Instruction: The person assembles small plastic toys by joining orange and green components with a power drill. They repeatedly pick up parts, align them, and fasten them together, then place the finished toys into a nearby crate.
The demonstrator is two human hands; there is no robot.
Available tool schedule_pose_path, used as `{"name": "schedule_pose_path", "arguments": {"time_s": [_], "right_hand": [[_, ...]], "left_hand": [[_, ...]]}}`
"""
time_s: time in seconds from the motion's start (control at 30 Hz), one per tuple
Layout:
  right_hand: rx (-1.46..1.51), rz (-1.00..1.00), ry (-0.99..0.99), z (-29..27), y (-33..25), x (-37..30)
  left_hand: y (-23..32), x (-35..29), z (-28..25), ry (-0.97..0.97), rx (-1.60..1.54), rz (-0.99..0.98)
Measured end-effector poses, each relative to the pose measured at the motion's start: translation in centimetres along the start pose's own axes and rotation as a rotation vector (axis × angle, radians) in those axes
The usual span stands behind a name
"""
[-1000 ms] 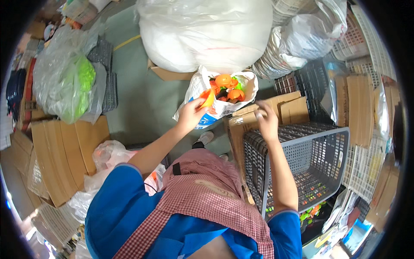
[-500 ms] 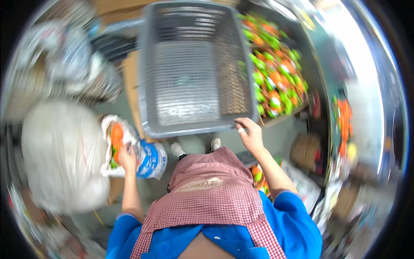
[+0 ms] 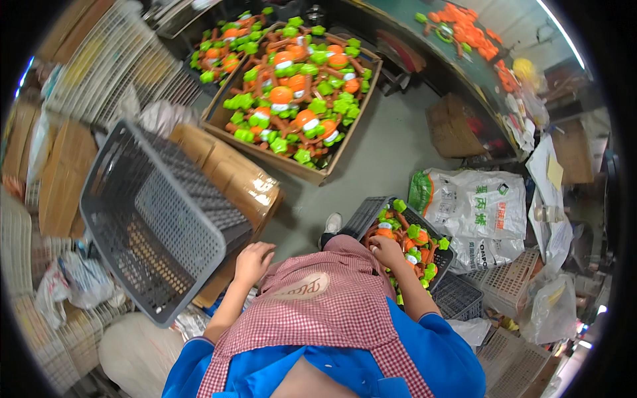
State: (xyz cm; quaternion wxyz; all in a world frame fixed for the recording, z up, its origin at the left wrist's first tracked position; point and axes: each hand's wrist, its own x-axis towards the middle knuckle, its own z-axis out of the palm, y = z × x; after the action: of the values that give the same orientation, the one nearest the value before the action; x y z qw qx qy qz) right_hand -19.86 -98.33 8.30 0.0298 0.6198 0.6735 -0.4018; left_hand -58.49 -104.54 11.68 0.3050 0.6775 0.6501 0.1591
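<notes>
My left hand (image 3: 253, 264) is held in front of my apron, its fingers stretched and apart with nothing in them. Just left of it a big empty grey plastic basket (image 3: 202, 219) stands tilted. On my right, my right hand (image 3: 388, 253) is lowered into a small dark crate (image 3: 361, 219), among toys (image 3: 419, 254) with orange heads, brown limbs and green star-shaped ends. Its fingers are curled; what lies in them, if anything, is hidden.
Ahead stands an open carton (image 3: 265, 154) heaped with the same toys. A closed carton (image 3: 232, 174) is beside the grey basket. A white printed sack (image 3: 474, 215) lies beyond the small crate. Orange pieces (image 3: 464, 26) lie on the green bench (image 3: 405, 16) at the far right.
My view has turned right, so the grey basket now appears on the left. My left hand has left the white bag of orange pieces; my right hand has moved from the basket's rim into the small crate.
</notes>
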Motion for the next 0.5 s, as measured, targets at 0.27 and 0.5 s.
{"name": "schedule_pose_path", "arguments": {"time_s": [0.27, 0.5], "right_hand": [[0.110, -0.021, 0.244, -11.4, 8.2, 8.6], [0.286, 0.074, 0.451, -22.8, 9.6, 15.2]], "left_hand": [[9.5, 20.1, 2.2, -0.207, 0.106, 0.289], [13.3, 36.9, 1.4, -0.300, 0.212, 0.362]]}}
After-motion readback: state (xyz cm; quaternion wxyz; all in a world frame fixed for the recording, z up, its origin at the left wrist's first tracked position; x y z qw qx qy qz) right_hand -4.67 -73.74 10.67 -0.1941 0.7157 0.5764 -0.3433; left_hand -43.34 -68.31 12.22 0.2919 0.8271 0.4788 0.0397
